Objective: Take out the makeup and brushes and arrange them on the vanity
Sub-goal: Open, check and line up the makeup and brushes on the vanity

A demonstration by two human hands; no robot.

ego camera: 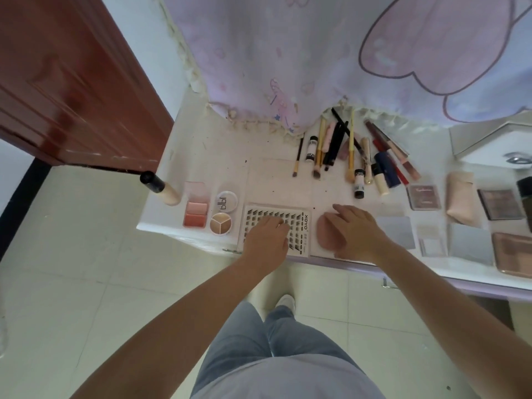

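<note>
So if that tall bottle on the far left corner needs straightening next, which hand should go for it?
Probably the left hand. It rests on the lash tray, on the bottle's side, with only two small palettes between. The right hand rests on the pink puff and would have to cross over.

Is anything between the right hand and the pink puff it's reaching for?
No. The right hand already rests on the pink puff with nothing between them. The left hand lies apart on the lash tray, clear of the puff.

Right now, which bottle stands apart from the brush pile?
The black-capped foundation bottle at the vanity's far left corner, beside the blush palette; the others lie among the brushes.
</note>
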